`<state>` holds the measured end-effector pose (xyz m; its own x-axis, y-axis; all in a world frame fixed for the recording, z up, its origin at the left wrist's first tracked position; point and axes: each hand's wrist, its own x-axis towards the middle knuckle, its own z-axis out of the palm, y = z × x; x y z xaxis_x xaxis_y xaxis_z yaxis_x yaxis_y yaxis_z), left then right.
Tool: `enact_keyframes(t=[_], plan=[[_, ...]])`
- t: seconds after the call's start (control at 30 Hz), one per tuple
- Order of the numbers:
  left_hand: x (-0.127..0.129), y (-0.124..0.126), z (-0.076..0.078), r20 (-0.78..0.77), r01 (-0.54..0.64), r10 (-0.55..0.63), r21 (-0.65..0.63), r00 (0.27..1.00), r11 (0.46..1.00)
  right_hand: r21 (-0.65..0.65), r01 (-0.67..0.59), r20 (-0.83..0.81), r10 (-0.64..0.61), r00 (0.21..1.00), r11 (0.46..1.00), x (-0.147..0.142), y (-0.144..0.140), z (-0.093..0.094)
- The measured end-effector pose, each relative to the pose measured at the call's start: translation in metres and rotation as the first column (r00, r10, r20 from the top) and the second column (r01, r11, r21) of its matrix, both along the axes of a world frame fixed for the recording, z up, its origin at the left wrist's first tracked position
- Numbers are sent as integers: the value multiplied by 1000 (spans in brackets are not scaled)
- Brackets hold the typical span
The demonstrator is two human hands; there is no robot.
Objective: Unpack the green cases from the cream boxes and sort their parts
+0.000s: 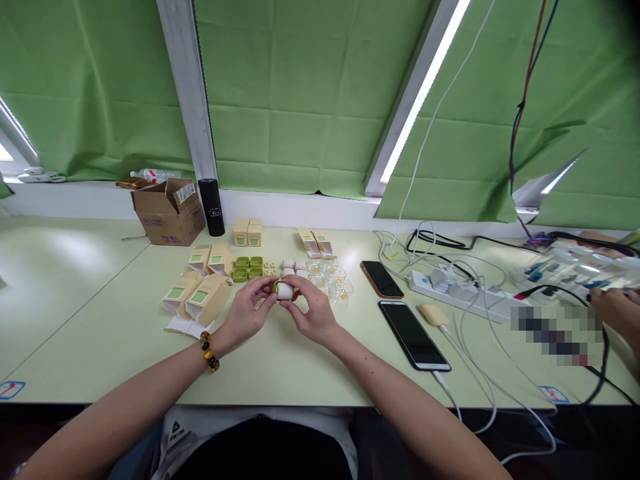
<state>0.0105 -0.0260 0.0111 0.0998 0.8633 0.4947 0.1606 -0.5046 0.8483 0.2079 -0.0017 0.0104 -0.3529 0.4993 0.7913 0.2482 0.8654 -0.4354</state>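
two bare forearms reach forward from the near edge of a pale green surface (100, 347), the left wrist wearing a dark beaded bracelet (209, 351). the left hand (249, 308) and right hand (313, 312) meet a little in from the near edge, around the middle of the surface. between them sits a small white cap-shaped piece (285, 291) with a green part just showing behind it; the fingers of both hands are closed on it from either side.

judging from this, the two parts are being pressed or fitted together, and finishing that would need a steady squeeze with the pieces kept in line.

just left of the hands lie open beige cartons (200, 298). just beyond the hands stand green trays (249, 267), more white pieces and clear plastic cups (333, 277). to the right lie two phones (413, 334), one on a cable, and a white power strip (460, 293) with tangled leads. another person's hand (617, 308) shows at the right edge. toward the far edge stand a cardboard box (167, 213) and a black cylinder (211, 207), below green blinds.
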Motion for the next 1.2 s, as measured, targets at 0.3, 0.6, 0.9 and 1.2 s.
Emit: enact_keyframes(t=[0.3, 0.6, 0.9, 1.2], plan=[[-2, -2, 4, -199, -87, 118, 157, 973, 984, 193, 156, 155, -188, 970, 969, 1, 0, 0], [2, -5, 4, -275, -166, 236, 255, 932, 953, 291, 218, 277, -300, 913, 932, 0, -4, 5], [1, -1, 4, -355, -186, 278, 272, 893, 944, 291, 241, 304, -329, 894, 926, -6, -2, -1], [6, -4, 8, -346, -237, 300, 213, 889, 948, 328, 279, 318, -384, 867, 902, -12, -5, 0]])
